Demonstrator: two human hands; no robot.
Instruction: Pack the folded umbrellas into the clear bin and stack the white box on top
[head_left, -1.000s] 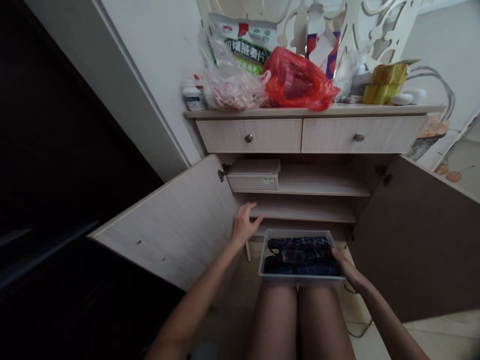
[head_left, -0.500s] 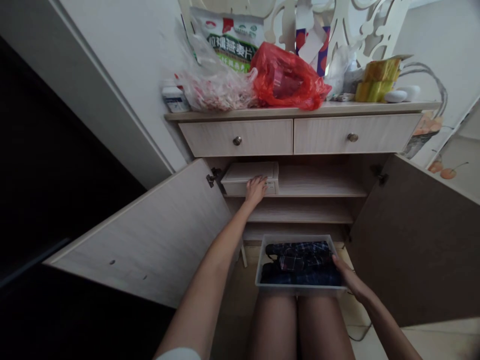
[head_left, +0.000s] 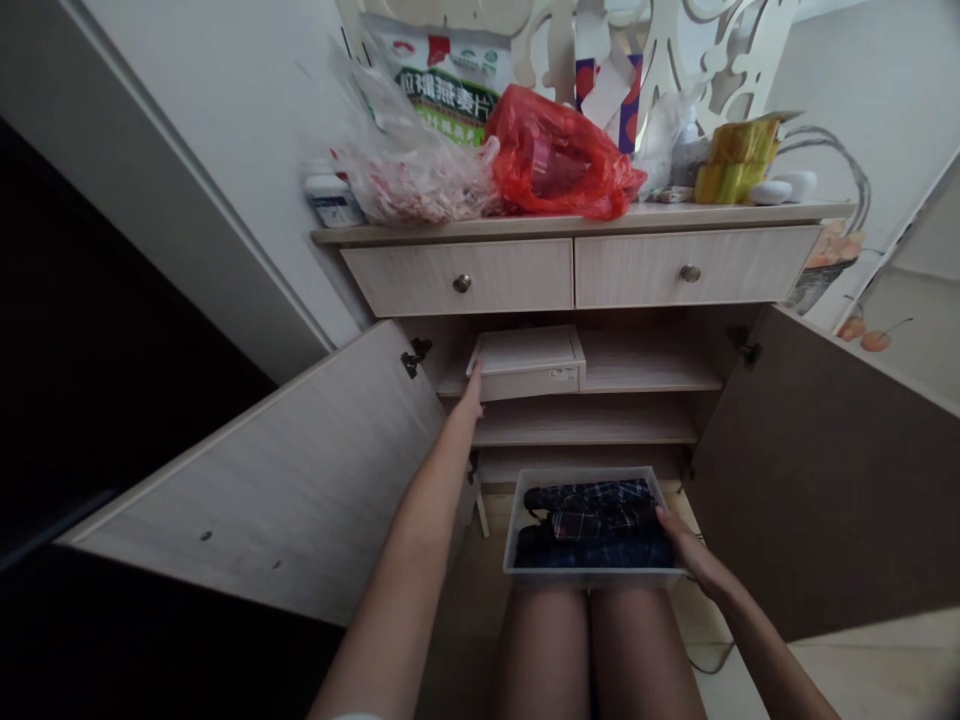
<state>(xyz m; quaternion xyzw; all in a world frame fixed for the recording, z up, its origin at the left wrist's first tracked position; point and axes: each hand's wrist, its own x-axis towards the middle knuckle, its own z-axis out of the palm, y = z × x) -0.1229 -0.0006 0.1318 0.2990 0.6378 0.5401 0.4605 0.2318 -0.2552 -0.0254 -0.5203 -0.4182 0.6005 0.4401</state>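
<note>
On the cabinet's upper shelf sits a white flat box [head_left: 529, 350] with a small label on its front. It stands a little askew, its front left corner jutting past the shelf edge. My left hand [head_left: 472, 392] is closed on that corner; some of its fingers are hidden. A clear plastic bin [head_left: 592, 573] rests on my thighs, and in it lie dark plaid folded umbrellas [head_left: 600, 525], as far as I can make out. My right hand [head_left: 688, 550] grips the bin's right side, thumb at the rim and fingers outside, partly hidden.
Open doors flank the cabinet: the left door [head_left: 262, 480] and the right door [head_left: 825, 480]. Below are lower shelves [head_left: 585, 422]. The cabinet top holds a red plastic bag [head_left: 559, 160], a clear bag [head_left: 427, 180], a white bottle [head_left: 332, 200] and yellow tape rolls [head_left: 735, 165].
The white box has shifted right and slightly forward on its shelf, turning a little. My left hand has gone from its front face to its left corner. The bin stays on my thighs.
</note>
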